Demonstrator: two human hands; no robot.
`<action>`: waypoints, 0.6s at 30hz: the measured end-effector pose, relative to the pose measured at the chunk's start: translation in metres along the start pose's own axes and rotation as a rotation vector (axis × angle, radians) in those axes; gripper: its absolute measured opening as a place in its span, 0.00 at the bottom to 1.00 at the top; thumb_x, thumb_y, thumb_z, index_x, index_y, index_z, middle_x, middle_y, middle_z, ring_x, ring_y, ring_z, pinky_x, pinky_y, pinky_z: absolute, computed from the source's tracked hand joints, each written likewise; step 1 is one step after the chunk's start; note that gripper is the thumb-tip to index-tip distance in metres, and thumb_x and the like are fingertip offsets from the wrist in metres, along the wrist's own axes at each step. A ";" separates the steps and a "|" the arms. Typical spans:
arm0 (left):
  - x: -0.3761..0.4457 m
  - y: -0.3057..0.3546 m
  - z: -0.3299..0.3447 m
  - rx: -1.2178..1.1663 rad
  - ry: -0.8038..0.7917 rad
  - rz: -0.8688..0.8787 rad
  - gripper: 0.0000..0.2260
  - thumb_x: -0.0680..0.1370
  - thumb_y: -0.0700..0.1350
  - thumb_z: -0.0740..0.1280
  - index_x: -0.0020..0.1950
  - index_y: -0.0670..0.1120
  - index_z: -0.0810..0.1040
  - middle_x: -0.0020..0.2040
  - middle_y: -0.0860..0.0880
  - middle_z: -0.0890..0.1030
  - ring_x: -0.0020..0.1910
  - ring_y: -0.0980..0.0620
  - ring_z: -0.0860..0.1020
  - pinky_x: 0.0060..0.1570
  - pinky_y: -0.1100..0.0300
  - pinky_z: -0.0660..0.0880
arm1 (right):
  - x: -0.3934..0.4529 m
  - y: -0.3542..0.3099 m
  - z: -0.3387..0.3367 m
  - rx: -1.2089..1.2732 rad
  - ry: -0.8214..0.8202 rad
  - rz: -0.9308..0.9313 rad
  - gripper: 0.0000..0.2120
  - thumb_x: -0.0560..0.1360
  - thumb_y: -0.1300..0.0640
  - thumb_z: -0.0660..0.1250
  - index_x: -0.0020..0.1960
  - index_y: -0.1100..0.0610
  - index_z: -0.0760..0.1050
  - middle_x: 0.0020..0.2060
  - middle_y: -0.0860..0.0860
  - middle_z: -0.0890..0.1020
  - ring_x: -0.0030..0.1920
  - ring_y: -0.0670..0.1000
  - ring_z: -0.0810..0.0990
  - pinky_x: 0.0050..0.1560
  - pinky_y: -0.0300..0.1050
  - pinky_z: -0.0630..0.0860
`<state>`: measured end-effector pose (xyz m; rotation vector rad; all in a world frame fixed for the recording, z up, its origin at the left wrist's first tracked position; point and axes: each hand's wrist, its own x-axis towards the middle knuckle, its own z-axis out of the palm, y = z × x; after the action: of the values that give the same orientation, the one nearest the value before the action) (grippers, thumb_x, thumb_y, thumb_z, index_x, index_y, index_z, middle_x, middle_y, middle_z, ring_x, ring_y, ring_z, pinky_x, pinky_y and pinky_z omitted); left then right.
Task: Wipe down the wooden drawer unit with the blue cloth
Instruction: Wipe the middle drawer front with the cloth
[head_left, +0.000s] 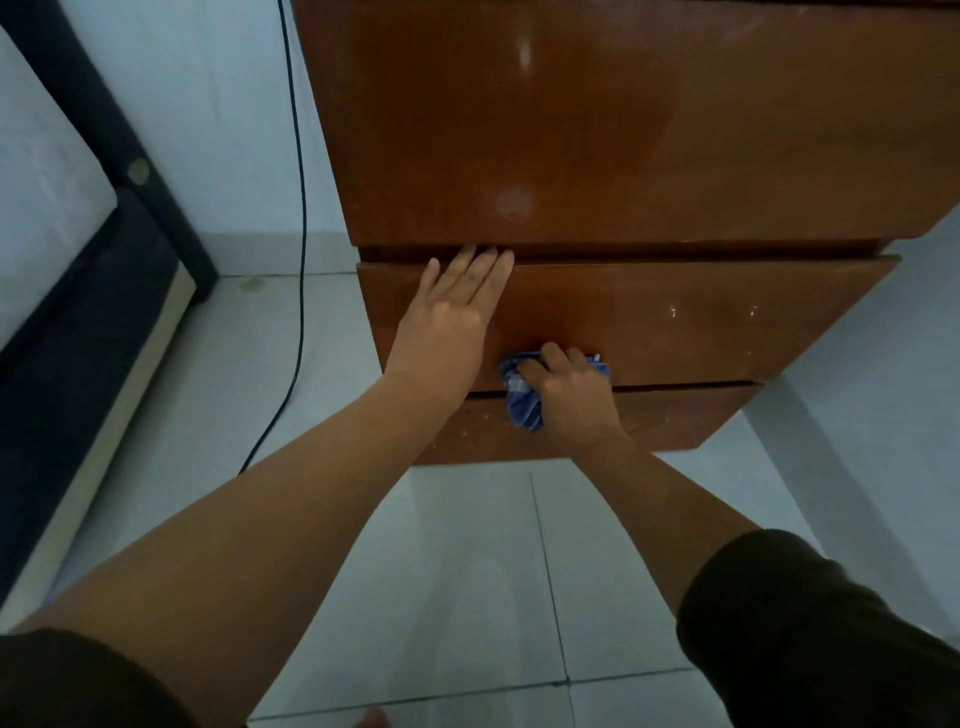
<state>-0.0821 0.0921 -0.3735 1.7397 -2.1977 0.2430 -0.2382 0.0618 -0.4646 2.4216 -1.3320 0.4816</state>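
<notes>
My right hand (569, 392) is clenched on the blue cloth (524, 402), pressing it to the lower edge of the upper drawer front on the drawer unit (649, 156). My left hand (452, 312) lies flat and empty on the same front, fingertips in the gap above. Pushing hard could shift that drawer and pinch those fingers (the cable (298, 208) hangs clear, I think).
</notes>
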 end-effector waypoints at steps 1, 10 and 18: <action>0.000 0.000 0.002 0.000 0.012 0.006 0.31 0.78 0.33 0.55 0.78 0.46 0.47 0.78 0.48 0.53 0.77 0.49 0.48 0.74 0.52 0.42 | -0.004 -0.001 0.009 -0.003 -0.035 0.007 0.17 0.49 0.63 0.83 0.35 0.57 0.81 0.33 0.56 0.80 0.28 0.57 0.78 0.20 0.40 0.69; -0.002 0.002 0.005 0.006 0.031 0.024 0.33 0.77 0.31 0.57 0.77 0.45 0.47 0.77 0.46 0.55 0.77 0.47 0.49 0.74 0.51 0.42 | -0.012 0.001 0.026 0.077 -0.370 0.091 0.14 0.66 0.62 0.76 0.50 0.58 0.81 0.48 0.57 0.79 0.43 0.59 0.81 0.35 0.46 0.77; -0.005 0.010 0.003 0.020 0.021 -0.021 0.34 0.76 0.33 0.59 0.78 0.46 0.46 0.78 0.47 0.52 0.77 0.48 0.47 0.74 0.51 0.41 | -0.015 0.029 -0.047 0.107 0.061 -0.051 0.13 0.61 0.59 0.79 0.44 0.55 0.82 0.38 0.54 0.81 0.34 0.56 0.79 0.25 0.41 0.71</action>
<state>-0.0914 0.0981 -0.3772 1.7618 -2.1691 0.2779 -0.2769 0.0795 -0.4257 2.4987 -1.2454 0.6235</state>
